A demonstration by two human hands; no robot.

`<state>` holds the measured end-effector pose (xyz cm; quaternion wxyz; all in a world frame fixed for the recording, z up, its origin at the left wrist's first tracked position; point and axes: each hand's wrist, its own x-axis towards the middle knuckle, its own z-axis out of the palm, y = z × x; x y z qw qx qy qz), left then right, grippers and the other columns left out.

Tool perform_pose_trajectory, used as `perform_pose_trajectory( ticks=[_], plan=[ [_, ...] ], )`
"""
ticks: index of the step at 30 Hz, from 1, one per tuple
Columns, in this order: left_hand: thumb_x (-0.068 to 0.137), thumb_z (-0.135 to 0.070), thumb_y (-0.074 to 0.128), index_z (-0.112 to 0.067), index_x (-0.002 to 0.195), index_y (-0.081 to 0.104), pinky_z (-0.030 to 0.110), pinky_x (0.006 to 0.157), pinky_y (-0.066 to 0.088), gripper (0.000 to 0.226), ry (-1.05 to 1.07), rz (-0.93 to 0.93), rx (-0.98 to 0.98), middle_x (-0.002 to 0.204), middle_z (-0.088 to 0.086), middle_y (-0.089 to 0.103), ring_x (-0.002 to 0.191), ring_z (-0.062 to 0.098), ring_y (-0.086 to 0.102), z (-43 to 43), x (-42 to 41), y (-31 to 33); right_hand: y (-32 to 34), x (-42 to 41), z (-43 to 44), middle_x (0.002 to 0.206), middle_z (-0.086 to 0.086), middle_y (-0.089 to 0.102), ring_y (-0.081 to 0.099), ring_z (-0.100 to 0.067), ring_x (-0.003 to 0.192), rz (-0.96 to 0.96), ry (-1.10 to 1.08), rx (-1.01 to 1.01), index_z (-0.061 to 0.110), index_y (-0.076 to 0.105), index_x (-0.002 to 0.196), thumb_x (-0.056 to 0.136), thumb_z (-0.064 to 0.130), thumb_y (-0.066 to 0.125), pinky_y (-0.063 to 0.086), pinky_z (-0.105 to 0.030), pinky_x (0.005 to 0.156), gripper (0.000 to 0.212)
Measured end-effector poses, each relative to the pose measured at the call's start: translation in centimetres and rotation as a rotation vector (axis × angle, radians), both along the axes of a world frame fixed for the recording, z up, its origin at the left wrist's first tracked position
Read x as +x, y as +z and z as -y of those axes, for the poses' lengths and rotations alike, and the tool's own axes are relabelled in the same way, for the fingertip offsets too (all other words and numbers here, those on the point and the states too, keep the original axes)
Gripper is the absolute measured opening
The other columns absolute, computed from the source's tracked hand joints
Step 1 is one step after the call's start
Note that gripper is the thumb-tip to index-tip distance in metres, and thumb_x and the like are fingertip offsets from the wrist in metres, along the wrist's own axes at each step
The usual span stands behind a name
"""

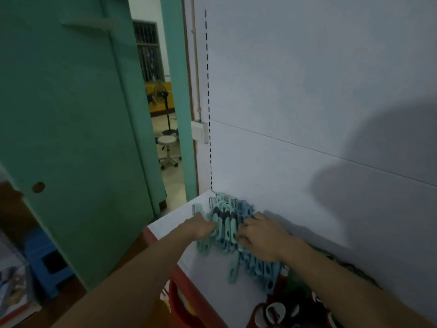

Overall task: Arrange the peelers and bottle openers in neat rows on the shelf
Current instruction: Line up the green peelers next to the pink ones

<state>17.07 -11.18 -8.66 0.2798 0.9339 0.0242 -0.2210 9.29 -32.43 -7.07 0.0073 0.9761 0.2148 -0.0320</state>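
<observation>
A heap of teal and light-blue peelers (227,223) lies in the far left corner of the white shelf (212,275), some with dark grips. My left hand (201,227) grips peelers at the heap's left side, its fingers buried among them. On the right side of the heap my right hand (262,237) lies palm down with its fingers curled over the peelers. A single teal peeler (234,268) sticks out toward the front edge. Dark red and black bottle openers (279,313) lie at the near right, partly under my right forearm.
The shelf's white back panel (307,114) rises right behind the heap. Its red front edge (179,280) runs along the near left. A green door (71,114) stands open at left, with a blue stool (47,261) on the floor below.
</observation>
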Motion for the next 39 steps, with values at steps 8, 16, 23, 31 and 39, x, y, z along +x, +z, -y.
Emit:
perform_pose_trajectory(
  ticks=[8,16,23,31,39],
  plan=[
    [0.069,-0.059,0.086,-0.008,0.155,0.011,0.043,0.103,0.049,0.125,0.059,0.08,-0.063,0.147,0.022,0.042,0.135,0.04,0.044,3.9,5.4,-1.7,-0.6,3.0,-2.7,0.081,-0.007,0.065,0.059,-0.02,0.067,0.119,-0.395,0.383,0.011,0.059,0.089,0.105,0.032,0.046,0.051,-0.034,0.061,0.03],
    [0.068,0.0,0.077,0.003,0.095,0.072,0.037,0.068,0.062,0.028,0.035,-0.083,-0.46,0.095,0.022,0.073,0.083,0.034,0.072,-0.3,7.7,-1.9,-2.2,6.1,-7.1,0.1,-0.006,0.066,0.067,-0.025,0.091,0.048,-0.584,0.156,0.019,0.051,0.084,0.092,0.054,0.057,0.05,-0.031,0.069,0.037],
    [0.079,0.013,0.065,0.012,0.093,0.071,0.04,0.06,0.06,0.016,0.149,-0.165,-0.736,0.086,0.033,0.072,0.063,0.033,0.07,-2.2,9.1,-2.8,-3.9,8.9,-7.7,0.077,-0.002,0.063,0.068,-0.025,0.081,0.032,-0.726,0.195,0.02,0.045,0.067,0.087,0.053,0.062,0.046,-0.027,0.062,0.043],
    [0.064,-0.019,0.097,-0.021,0.093,0.077,0.028,0.074,0.061,0.035,-0.178,0.011,-0.579,0.089,-0.002,0.078,0.082,0.016,0.074,-1.8,8.8,-4.0,-4.1,9.2,-7.4,0.068,0.001,0.061,0.059,-0.019,0.063,-0.015,-0.859,0.571,0.014,0.054,0.072,0.082,0.04,0.063,0.043,-0.024,0.052,0.029],
    [0.06,-0.021,0.092,-0.016,0.096,0.07,0.026,0.068,0.054,0.043,-0.347,0.101,-0.219,0.088,-0.002,0.07,0.077,0.015,0.065,0.3,7.9,-3.2,-0.1,5.9,-4.2,0.077,-0.011,0.072,0.069,-0.025,0.063,-0.16,-0.993,0.768,0.011,0.053,0.097,0.093,0.025,0.058,0.06,-0.038,0.058,0.015]
  ],
)
